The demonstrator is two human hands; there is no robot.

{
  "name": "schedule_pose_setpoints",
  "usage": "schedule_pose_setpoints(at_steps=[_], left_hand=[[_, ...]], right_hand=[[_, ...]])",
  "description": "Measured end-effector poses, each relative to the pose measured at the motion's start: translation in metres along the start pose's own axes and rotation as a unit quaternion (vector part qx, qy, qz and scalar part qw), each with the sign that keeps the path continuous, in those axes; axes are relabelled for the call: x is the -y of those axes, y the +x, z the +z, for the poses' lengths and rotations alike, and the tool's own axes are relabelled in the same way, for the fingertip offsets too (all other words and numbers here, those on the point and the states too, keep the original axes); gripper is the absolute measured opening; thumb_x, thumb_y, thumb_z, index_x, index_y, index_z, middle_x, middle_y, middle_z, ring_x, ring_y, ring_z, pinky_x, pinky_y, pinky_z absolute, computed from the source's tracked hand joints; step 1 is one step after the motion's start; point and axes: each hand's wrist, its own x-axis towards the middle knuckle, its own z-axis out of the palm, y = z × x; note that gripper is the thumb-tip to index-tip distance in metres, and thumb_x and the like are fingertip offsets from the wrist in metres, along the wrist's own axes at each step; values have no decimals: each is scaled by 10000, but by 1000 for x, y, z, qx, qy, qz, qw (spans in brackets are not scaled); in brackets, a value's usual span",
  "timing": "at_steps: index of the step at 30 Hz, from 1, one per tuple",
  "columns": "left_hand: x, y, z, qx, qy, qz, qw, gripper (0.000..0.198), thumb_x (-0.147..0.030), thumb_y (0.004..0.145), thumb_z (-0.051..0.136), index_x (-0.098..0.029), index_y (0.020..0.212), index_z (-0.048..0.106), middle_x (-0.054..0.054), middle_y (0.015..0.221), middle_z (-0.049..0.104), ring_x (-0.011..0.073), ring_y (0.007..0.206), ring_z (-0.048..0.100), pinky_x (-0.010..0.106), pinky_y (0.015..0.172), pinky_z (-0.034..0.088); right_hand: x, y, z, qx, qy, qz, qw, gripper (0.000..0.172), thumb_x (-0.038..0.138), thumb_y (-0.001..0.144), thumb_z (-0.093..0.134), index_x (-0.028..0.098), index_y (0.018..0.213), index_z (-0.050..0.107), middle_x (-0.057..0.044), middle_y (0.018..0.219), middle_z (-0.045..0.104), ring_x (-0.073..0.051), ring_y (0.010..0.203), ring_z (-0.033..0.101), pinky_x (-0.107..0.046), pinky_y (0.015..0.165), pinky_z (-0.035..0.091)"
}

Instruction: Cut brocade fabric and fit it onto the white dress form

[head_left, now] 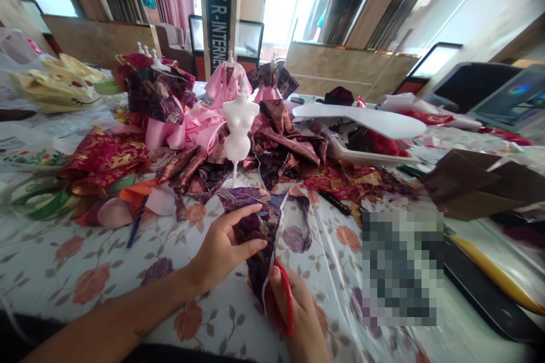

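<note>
A dark purple patterned fabric piece (255, 224) with a pale edge lies in front of me, tapering to a point toward my body. My left hand (223, 244) holds it from the left, with thumb and index finger stretched over its face; the other fingers are mostly hidden. In my right hand (298, 300) is a pair of scissors with red handles (288, 306). Their blades meet the cloth's right edge and are mostly hidden. A narrow curved strip of the same cloth (304, 221) lies right of the piece. Just beyond stands a small white mannequin (238, 130).
Dressed mini mannequins (230, 76) and heaps of brocade (110, 156) and pink satin (204, 127) line the back. A blue pen (136, 221) lies left. To the right are a white tray (357, 150), a cardboard box (481, 187) and a dark long object (489, 289).
</note>
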Motion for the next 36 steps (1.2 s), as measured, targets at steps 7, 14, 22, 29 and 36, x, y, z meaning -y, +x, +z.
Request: schedule_pose_setpoints(at_steps=[7, 14, 22, 29, 36], left_hand=[[13, 11, -12, -67, 31, 29, 997, 280, -336, 738, 719, -188, 976, 718, 35, 928, 729, 164, 823, 652, 239, 738, 520], [15, 13, -14, -39, 4, 23, 999, 399, -289, 718, 743, -221, 1105, 676, 26, 1021, 730, 190, 960, 659, 290, 884, 510], [12, 7, -10, -38, 5, 45, 998, 459, -276, 728, 738, -221, 1174, 644, 30, 1080, 719, 206, 1014, 654, 317, 933, 510], [8, 6, -12, -63, 19, 74, 995, 437, -283, 732, 740, -229, 1157, 652, 19, 1090, 715, 186, 1020, 648, 288, 943, 502], [8, 5, -10, -13, -22, 53, 998, 439, -255, 726, 740, -209, 1153, 649, 33, 1080, 719, 203, 1007, 663, 299, 914, 531]], right_hand=[[-3, 1, 0, 22, -33, 4, 999, 608, 780, 702, 494, 187, 590, 421, 46, 464, 410, -65, 414, 329, -197, 399, 235], [-2, 0, 0, 32, -53, 15, 998, 625, 800, 696, 472, 182, 605, 447, 37, 479, 446, -68, 413, 370, -197, 399, 254], [16, -2, -1, 57, -68, 31, 996, 696, 849, 652, 442, 169, 512, 490, 4, 433, 496, -74, 396, 394, -199, 402, 296], [10, -3, -4, 86, -1, 45, 995, 637, 781, 703, 494, 159, 571, 526, 4, 492, 540, -77, 405, 450, -185, 398, 337], [12, -3, -5, 67, -29, 33, 997, 621, 758, 747, 470, 168, 562, 527, 12, 457, 510, -96, 442, 478, -198, 448, 374]])
